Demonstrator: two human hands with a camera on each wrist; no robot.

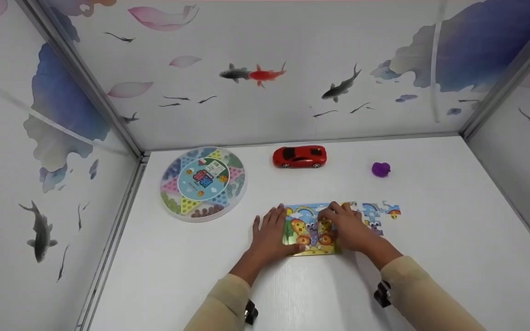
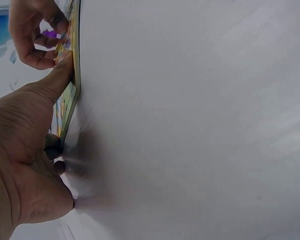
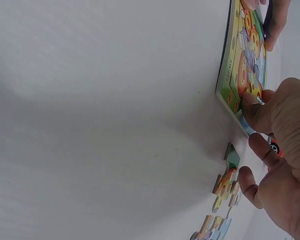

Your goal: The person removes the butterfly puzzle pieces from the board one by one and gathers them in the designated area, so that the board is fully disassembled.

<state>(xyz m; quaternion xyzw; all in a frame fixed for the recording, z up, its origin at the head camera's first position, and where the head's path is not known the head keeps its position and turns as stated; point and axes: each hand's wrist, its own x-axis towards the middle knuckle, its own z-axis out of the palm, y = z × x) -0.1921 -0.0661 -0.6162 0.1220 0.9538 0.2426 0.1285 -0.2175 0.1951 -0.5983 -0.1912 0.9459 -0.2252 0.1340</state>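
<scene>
A jigsaw puzzle (image 1: 312,236) with a butterfly picture lies in a shallow board on the table. My left hand (image 1: 269,234) rests on its left side, the thumb pressing the front edge and the other fingers reaching along the left edge. Over the puzzle's right part, my right hand (image 1: 350,230) has its thumb and index finger bent together at the surface. Between them the right wrist view shows a small puzzle piece (image 3: 260,100), mostly covered by the fingertips. Loose puzzle pieces (image 1: 371,210) lie right of the board, partly hidden by the right hand in the head view.
Behind the puzzle stands a red toy car (image 1: 300,157). A round board-game box (image 1: 203,184) lies at the back left, and a small purple object (image 1: 381,169) at the back right. Printed panels (image 1: 292,110) enclose the white table (image 1: 288,294) at the back and sides.
</scene>
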